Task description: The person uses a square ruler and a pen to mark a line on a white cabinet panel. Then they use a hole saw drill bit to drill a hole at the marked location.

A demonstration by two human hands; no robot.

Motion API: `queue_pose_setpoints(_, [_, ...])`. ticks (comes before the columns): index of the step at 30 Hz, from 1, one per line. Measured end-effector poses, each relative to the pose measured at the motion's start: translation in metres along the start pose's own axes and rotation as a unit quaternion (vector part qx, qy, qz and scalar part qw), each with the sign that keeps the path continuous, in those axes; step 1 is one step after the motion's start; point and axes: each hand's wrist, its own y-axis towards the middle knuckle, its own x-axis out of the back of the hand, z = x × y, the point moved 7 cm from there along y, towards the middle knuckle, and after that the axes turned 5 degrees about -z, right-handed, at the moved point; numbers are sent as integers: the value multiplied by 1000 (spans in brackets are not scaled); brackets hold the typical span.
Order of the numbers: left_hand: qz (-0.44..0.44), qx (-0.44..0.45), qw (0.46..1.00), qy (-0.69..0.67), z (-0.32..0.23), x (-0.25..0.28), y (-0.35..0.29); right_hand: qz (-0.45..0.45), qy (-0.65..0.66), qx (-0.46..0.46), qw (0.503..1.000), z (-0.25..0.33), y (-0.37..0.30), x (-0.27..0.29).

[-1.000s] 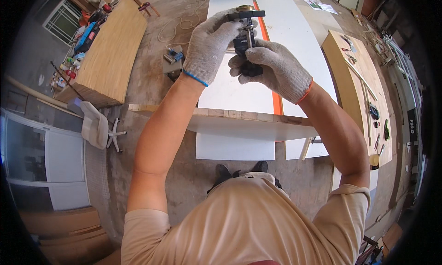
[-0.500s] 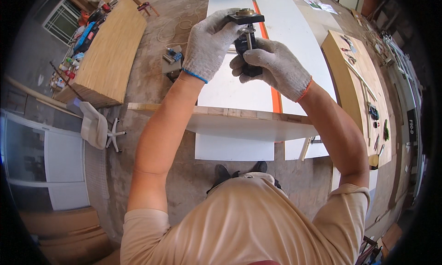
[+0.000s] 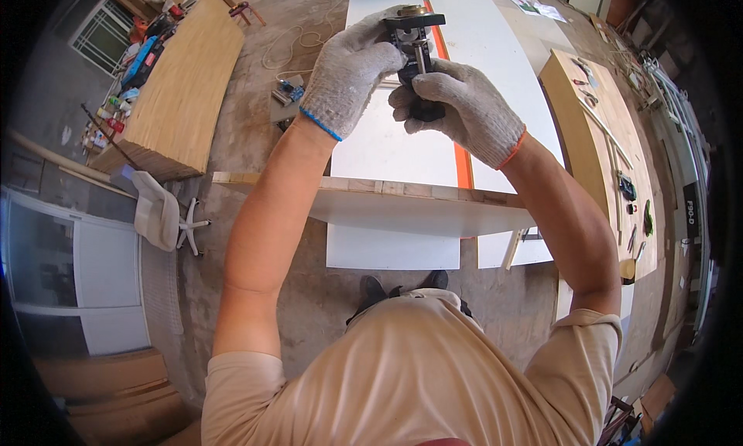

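Both my hands, in grey knit gloves, hold up a small black tool (image 3: 419, 55) above a white panel. It has a flat dark plate with a round brass-coloured piece on top, and a metal rod along its body; its exact kind is unclear. My left hand (image 3: 352, 66) is closed on the upper part beside the plate, with some fingers hidden behind it. Lower down, my right hand (image 3: 464, 105) wraps round the black body, its thumb lying against the front near the rod.
White panels (image 3: 387, 156) with an orange strip lie ahead, and a long pale-edged board (image 3: 418, 206) crosses before me. On the right a wooden bench (image 3: 611, 159) bears hand tools. To the left stand a stack of wood sheets (image 3: 186, 97) and an office chair (image 3: 157, 210).
The tool has tipped slightly, showing more of the part under its plate. My left hand has shifted a little up and left around it; the right keeps its grip.
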Motion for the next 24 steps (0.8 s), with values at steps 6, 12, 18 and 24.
queue_pose_setpoints(6, [6,1,1000,-25,-1,-2,2,21,66,1,998,0,1,-4])
queue_pose_setpoints(12, [-19,-13,994,-109,2,11,5,45,215,-2,976,-8,12,9])
queue_pose_setpoints(18, [92,51,852,512,-49,4,-34,-84,197,43,976,-4,-1,27])
queue_pose_setpoints(24, [226,24,862,454,-35,25,-144,-147,98,92,980,-6,-4,47])
